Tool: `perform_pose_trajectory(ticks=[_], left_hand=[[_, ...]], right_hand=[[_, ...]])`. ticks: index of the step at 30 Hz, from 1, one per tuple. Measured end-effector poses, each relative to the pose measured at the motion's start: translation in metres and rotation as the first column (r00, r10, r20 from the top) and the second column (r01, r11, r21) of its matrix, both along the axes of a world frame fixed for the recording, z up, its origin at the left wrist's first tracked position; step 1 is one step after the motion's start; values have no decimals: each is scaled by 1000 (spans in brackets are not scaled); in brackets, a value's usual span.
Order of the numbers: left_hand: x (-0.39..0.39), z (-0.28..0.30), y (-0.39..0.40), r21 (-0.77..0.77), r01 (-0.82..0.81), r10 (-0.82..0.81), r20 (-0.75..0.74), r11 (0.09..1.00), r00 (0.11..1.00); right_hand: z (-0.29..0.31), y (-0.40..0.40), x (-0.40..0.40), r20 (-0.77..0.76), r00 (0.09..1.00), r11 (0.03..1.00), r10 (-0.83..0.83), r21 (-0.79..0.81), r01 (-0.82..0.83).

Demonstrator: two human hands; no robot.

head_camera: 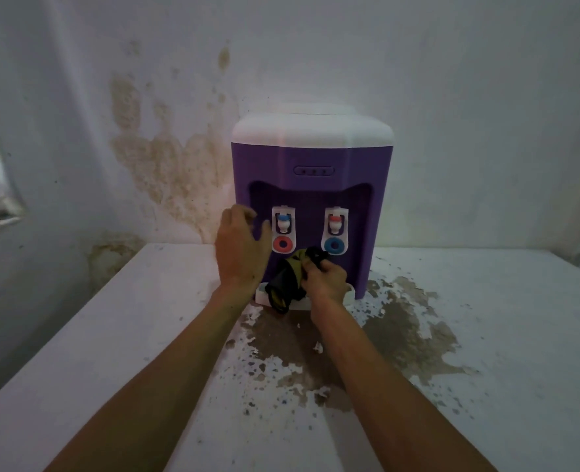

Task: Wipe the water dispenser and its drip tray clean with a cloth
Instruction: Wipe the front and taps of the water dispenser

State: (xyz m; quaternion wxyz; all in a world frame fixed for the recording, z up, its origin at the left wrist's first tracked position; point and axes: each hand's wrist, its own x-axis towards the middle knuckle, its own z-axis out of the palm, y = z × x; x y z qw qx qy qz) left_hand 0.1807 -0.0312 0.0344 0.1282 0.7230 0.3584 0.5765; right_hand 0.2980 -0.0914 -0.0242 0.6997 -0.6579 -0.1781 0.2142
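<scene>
Dispenser [312,172], purple with a white top, stands on the stained white table [486,335] against the wall, 2 taps [284,223] in its recess. Your right hand [324,279] grips the dark cloth [287,284] over the white drip tray [263,294]; your left hand [239,248], fingers loosely spread, rests at the dispenser's left front edge

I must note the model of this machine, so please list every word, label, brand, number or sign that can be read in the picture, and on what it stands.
No readable text anywhere.
Purple plastic water dispenser with white top: no brand or model shows.
Small oval indicator panel: only three dots, no legible marks.
Two white taps: red and blue colour parts only, no words.
</scene>
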Motion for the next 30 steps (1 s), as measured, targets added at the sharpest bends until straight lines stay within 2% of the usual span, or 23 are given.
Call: perform_pose_trajectory(ticks=[2,5,9,13,16,18,21,26,28,30], left_hand=[[7,6,-2,93,86,-77,-100,992,992],[18,11,1,194,141,-88,-260,971,962],[21,12,7,171,164,-111,-282,972,953],[17,17,13,180,183,-123,-298,966,947],[15,19,15,180,184,-125,-295,966,947],[14,19,16,177,187,-131,-287,966,949],[15,21,16,171,189,-133,-292,967,947],[14,23,15,143,174,-125,-300,974,946],[13,24,14,133,178,-131,-305,975,943],[13,26,14,131,181,-133,-312,975,941]], right_hand=[[4,3,-2,6,1000,1000,25,12,-25],[20,7,-4,44,999,999,26,42,-28],[53,-3,-6,270,962,994,45,84,-70],[83,-9,1,553,832,981,-33,176,-78],[75,-8,4,751,658,987,-43,135,-89],[58,-9,7,832,553,983,-38,130,-128],[39,-7,12,838,545,989,13,71,-132],[18,-8,13,811,555,981,183,-190,-46],[19,-11,14,792,572,975,212,-209,-73],[31,-14,13,779,599,983,185,-150,-110]])
